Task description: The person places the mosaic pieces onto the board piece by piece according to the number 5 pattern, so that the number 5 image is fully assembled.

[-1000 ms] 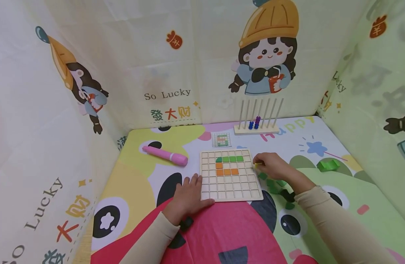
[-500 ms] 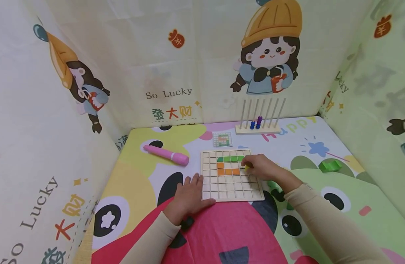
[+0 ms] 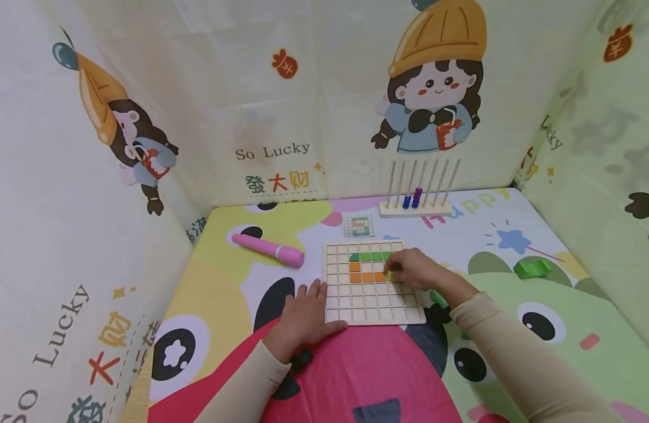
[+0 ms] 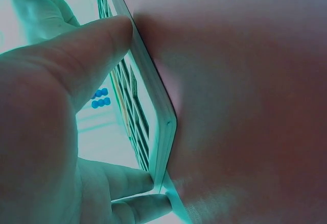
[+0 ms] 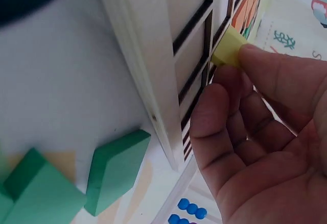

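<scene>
A square wooden grid board (image 3: pixel 374 304) lies on the patterned cloth. In it sit a row of green blocks (image 3: pixel 374 257), with a darker rounded one at its left end, and several orange blocks (image 3: pixel 368 277) in an L shape. My right hand (image 3: pixel 418 270) pinches a small yellow block (image 5: pixel 228 48) between thumb and fingers, right at the cell beyond the orange row's right end. My left hand (image 3: pixel 302 317) rests at the board's lower left corner, fingers extended along the left edge and thumb against the front edge.
Behind the board lies a small printed pattern card (image 3: pixel 358 225). A wooden peg rack (image 3: pixel 415 210) with blue and purple beads stands farther back. A pink baton-like thing (image 3: pixel 268 249) lies left. Green blocks (image 5: pixel 116 173) lie right of the board; a bright green piece (image 3: pixel 533 268) sits farther right.
My right hand has moved left from beside the board to over its grid, carrying the yellow block, then slightly down to the orange row's end. My left hand has stayed at the board's corner.
</scene>
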Demonstrator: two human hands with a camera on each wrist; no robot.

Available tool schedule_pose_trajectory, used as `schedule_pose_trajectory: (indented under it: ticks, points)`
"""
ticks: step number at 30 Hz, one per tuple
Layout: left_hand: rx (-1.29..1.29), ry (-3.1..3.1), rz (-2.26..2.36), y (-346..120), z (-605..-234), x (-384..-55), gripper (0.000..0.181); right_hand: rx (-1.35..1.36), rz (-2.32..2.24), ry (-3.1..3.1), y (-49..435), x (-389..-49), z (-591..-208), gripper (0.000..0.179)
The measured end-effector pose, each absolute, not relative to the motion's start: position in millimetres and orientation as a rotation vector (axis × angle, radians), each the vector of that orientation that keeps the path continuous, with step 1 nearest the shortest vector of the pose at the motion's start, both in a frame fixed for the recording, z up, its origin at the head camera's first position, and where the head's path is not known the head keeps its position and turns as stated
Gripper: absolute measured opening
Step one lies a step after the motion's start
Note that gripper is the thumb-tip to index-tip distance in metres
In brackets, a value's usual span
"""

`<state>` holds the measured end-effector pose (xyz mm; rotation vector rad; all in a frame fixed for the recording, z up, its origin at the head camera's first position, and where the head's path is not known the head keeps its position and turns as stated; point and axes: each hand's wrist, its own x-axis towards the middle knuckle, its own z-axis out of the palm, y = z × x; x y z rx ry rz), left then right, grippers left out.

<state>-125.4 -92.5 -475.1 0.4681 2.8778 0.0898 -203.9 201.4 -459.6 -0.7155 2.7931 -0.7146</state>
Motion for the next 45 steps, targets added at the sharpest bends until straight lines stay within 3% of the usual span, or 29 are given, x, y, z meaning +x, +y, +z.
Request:
schedule_pose_trajectory:
  ticks: [23,35,45]
  points:
    - [0.477,2.887,0.087,-91.5,-474.6,-124.9,0.107,-0.739,-0.563,2.910,196.2,-202.5,-466.2,0.010]
    - [0.482,2.912,0.081,-92.5,-479.3,-125.6,0.107,-0.665,-0.740,2.934,237.5,-189.0,-450.8,0.019]
    - [0.481,2.902,0.125,-92.2,-477.3,-124.9,0.107,-0.525,-0.623,2.890,257.1,-176.5,-458.5,0.022]
